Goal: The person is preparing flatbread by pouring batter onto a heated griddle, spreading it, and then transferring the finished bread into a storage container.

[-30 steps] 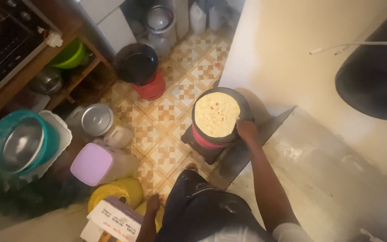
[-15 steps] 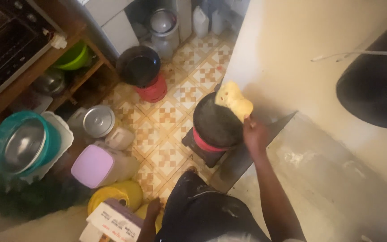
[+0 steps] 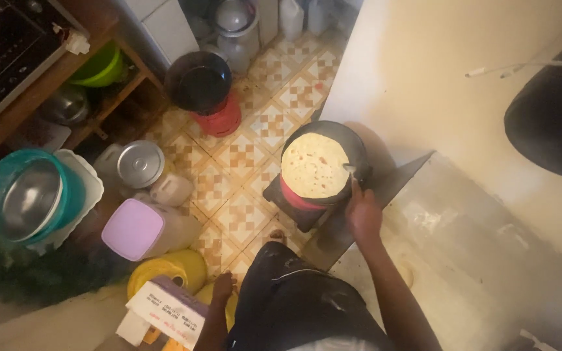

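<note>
Item: flatbread (image 3: pixel 314 164), round, pale with brown spots, lying flat in a dark pan (image 3: pixel 358 144) on a low red burner (image 3: pixel 297 199) standing on the tiled floor (image 3: pixel 242 156).
Right hand (image 3: pixel 363 214): clenched on a spoon (image 3: pixel 351 173), its tip at the bread's right edge; bread just ahead of the hand.
Left hand (image 3: pixel 221 286): low beside the knee, grip not discernible.
Handling note: keep the spoon shallow at the edge and fingers off the hot rim.

Patterned tan-and-white tiled floor (image 3: pixel 242 156) carries: small dark stove w/ red base (image 3: pixel 297 198), red gas cylinder w/ black pan on top (image 3: pixel 219 117), lidded steel pot (image 3: pixel 140 164), lilac-lidded plastic tub (image 3: pixel 134 229), yellow plastic container (image 3: pixel 173 270).
</note>
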